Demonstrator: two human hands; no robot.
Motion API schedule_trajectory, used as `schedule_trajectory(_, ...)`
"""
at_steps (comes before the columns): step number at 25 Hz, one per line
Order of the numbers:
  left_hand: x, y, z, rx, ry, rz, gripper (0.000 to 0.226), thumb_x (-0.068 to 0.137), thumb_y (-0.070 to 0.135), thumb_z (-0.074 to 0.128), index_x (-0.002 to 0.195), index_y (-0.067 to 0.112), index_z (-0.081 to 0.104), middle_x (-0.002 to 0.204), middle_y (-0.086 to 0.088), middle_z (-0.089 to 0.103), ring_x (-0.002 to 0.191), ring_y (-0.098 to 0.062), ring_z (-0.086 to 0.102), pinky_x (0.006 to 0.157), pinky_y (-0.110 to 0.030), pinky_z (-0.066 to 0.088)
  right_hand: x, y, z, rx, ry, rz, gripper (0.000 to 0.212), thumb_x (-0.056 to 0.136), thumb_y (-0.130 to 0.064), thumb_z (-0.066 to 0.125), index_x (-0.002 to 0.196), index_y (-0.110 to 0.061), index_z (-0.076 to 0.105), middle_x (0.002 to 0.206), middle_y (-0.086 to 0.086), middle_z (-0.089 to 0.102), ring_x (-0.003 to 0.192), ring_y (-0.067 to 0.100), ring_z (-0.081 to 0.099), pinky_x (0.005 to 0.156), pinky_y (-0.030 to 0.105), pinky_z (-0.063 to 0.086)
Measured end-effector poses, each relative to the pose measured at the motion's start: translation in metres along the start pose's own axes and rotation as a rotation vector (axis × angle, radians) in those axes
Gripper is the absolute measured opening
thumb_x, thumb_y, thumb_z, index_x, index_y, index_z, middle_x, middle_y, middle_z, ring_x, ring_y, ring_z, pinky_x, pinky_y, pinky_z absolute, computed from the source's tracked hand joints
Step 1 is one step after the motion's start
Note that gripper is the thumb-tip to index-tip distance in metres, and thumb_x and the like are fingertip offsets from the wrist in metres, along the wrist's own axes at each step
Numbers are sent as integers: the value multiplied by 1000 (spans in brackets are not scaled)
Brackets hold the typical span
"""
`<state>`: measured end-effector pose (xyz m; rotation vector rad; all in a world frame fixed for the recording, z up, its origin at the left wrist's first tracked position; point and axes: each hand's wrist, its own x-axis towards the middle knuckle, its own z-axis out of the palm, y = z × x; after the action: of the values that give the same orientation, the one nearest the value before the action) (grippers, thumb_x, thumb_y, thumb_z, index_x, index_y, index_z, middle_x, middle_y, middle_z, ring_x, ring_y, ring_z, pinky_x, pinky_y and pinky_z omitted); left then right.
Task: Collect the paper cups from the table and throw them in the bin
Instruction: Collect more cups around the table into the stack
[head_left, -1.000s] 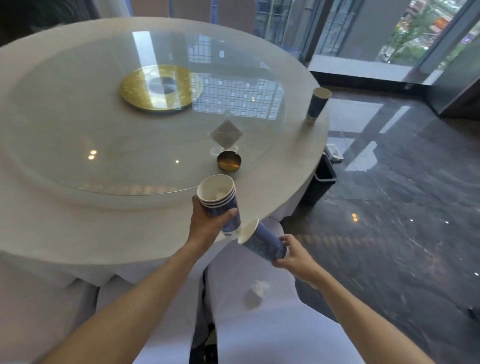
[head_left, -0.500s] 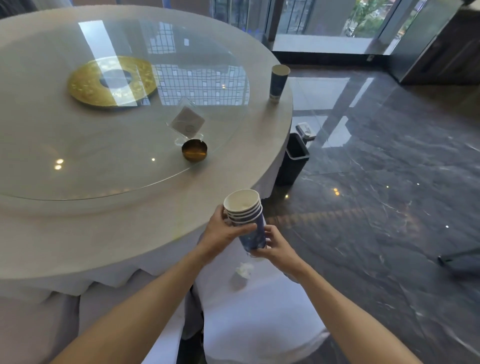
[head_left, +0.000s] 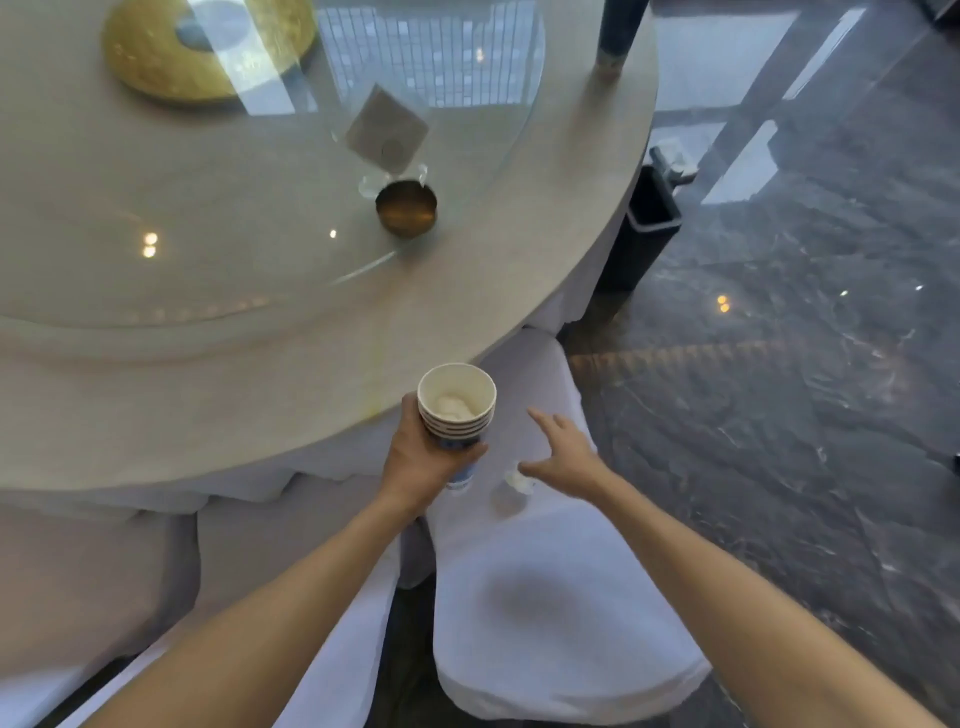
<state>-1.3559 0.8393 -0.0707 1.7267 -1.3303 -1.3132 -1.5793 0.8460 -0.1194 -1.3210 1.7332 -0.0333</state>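
In the head view, the dark blue paper cup (head_left: 618, 36) standing near the table's far edge at the top of the frame is cut off above, so only its lower body and base show. The bin (head_left: 652, 218), dark and rectangular, stands on the floor at upper right, partly hidden behind the round table (head_left: 582, 249); its contents cannot be made out. A gold disc (head_left: 171, 57) at upper left is clipped by the top edge. On the glass turntable (head_left: 218, 208), a clear stand holding a small card (head_left: 385, 130) is blurred by reflections, and a small brass bowl (head_left: 406, 207) sits just in front of it.

Below centre, the stack of paper cups (head_left: 457, 410) is held upright beside the table's near edge: four or so nested white rims, with a blue printed wall below. Something pale, perhaps crumpled tissue, lies inside the top cup. The left hand (head_left: 423, 462) wraps around the stack's lower part, covering most of the blue wall. The right hand (head_left: 563, 457) is just beside it, apart from the cups, fingers spread and holding nothing, above a white-covered chair (head_left: 545, 597). A small white scrap (head_left: 517, 480) shows under that hand.
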Motion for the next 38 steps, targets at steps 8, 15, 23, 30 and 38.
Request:
schedule_trajectory(8,34,-92,17,35,-45,-73,88,60,18,100,128,29,45,125,7,63,117,-12,60,93,-19,50,119,61,83,-395,-36,81,89,92,-45,71,162,-38,15,172,14,-10,157,45,-11,120,70,13)
schedule_trajectory(15,39,-140,45,42,-68,-99,95,50,46,98,132,33,51,128,15,66,124,-11,61,104,-38,52,164,121,164,-386,-140,155,82,96,-33,67,160,-40,16,171,14,-16,155,49,-9,116,71,20)
schedule_trajectory(23,29,-145,45,53,-133,-114,93,52,39,98,133,36,51,126,16,66,122,-10,62,100,-29,51,155,131,173,-423,-214,99,38,94,-5,53,131,-8,60,131,17,57,115,40,61,91,42,53)
schedule_trajectory(30,4,-76,37,239,-263,16,88,57,27,96,132,39,50,125,16,62,120,-13,59,99,-36,50,71,40,37,-41,140,26,9,96,-11,53,87,-12,50,86,9,58,78,31,53,60,34,35)
schedule_trajectory(38,-15,14,45,216,-305,111,88,58,33,92,134,37,49,125,12,63,117,-16,62,98,-43,54,-69,-41,-78,420,230,-197,31,100,-39,54,104,-10,63,95,0,61,79,13,56,70,34,46)
